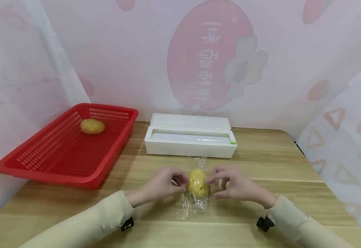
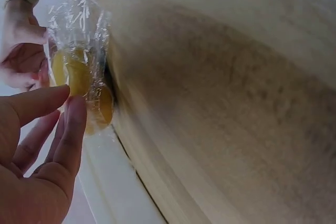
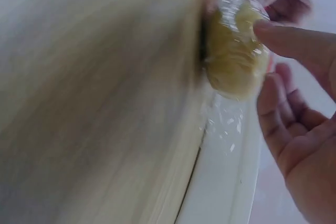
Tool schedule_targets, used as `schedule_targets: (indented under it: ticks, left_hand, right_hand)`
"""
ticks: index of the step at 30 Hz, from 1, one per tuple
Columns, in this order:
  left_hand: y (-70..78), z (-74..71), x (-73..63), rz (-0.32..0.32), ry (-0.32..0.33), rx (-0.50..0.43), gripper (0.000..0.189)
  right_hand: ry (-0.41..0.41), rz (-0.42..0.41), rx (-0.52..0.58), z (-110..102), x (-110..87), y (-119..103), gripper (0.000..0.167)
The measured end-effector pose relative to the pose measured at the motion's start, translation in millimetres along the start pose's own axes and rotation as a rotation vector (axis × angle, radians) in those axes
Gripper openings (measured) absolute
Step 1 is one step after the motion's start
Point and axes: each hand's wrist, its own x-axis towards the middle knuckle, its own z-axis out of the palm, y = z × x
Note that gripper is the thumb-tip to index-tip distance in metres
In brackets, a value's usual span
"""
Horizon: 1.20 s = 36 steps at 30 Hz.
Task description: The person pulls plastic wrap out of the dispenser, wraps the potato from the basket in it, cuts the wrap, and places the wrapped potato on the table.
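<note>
A yellow potato (image 1: 197,183) in clear plastic wrap (image 1: 186,208) sits on the table between my hands, the loose film spreading beyond its near and far ends. My left hand (image 1: 168,181) is at its left side, fingers loosely bent and fingertips right at the wrapped potato. In the left wrist view, the thumb and a fingertip (image 2: 77,109) come close together beside the film (image 2: 84,19). My right hand (image 1: 234,182) touches the potato's right side with a fingertip. In the right wrist view its digits stand apart, one fingertip (image 3: 262,26) on the wrapped potato (image 3: 233,59).
Behind the potato stands a white cling film box (image 1: 189,148) with its lid raised and a roll inside. At the left, a red plastic basket (image 1: 96,181) holds another potato (image 1: 92,126). A printed cloth (image 1: 131,69) hangs behind the wooden table (image 1: 261,158).
</note>
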Motion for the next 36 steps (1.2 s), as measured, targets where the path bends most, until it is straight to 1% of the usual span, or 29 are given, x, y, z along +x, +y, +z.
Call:
schedule_targets:
  ticks: [2, 3, 5, 8, 10, 12, 14, 16, 18, 21, 25, 28, 32, 36]
  left_hand:
    - [-0.3, 1.0, 1.0, 0.007, -0.028, -0.008, 0.022]
    - [-0.4, 1.4, 1.4, 0.008, -0.030, -0.012, 0.023]
    - [-0.9, 2.1, 2.4, -0.004, -0.025, -0.019, 0.023]
    - [-2.7, 2.4, 3.8, -0.011, -0.010, -0.011, 0.022]
    - [-4.3, 2.6, 5.3, -0.005, -0.006, 0.001, 0.021]
    - [-5.4, 2.7, 6.9, 0.010, -0.007, 0.019, 0.021]
    - [-5.7, 2.7, 8.9, 0.029, -0.008, 0.038, 0.020]
    - [-5.4, 2.7, 10.7, 0.052, -0.007, 0.058, 0.021]
    - [-5.0, 2.8, 12.4, 0.077, -0.005, 0.081, 0.022]
    - [-4.7, 4.0, 14.6, 0.117, -0.010, 0.118, 0.026]
    - [-5.1, 5.6, 17.3, 0.168, -0.018, 0.169, 0.031]
    - [-5.6, 5.6, 18.8, 0.196, -0.018, 0.196, 0.033]
    - [-6.3, 5.1, 19.8, 0.237, -0.011, 0.221, 0.037]
    - [-7.1, 6.1, 21.2, 0.270, 0.003, 0.251, 0.041]
  right_hand:
    - [-0.051, -0.068, -0.051, 2.7, 1.1, -0.7, 0.046]
    - [-0.063, -0.091, -0.077, 4.8, 2.1, -1.2, 0.047]
    - [-0.073, -0.136, -0.115, 9.6, 4.6, -2.6, 0.049]
    - [-0.065, -0.216, -0.197, 16.4, 9.2, -4.2, 0.048]
    - [-0.050, -0.276, -0.261, 19.9, 11.9, -4.4, 0.042]
    - [-0.028, -0.319, -0.315, 22.0, 14.1, -4.3, 0.031]
    - [-0.003, -0.327, -0.306, 23.0, 15.3, -4.3, 0.018]
    - [0.027, -0.308, -0.252, 23.3, 15.8, -4.8, 0.010]
    - [0.060, -0.279, -0.188, 23.5, 15.8, -5.3, 0.007]
    - [0.118, -0.196, -0.083, 24.6, 14.9, -6.3, 0.005]
    - [0.185, -0.061, -0.001, 26.8, 14.0, -6.8, 0.003]
    - [0.211, 0.005, 0.017, 28.4, 13.9, -6.3, 0.004]
    - [0.240, 0.033, 0.025, 30.0, 14.7, -4.5, 0.007]
    - [0.266, 0.061, 0.062, 31.1, 16.5, -3.3, 0.007]
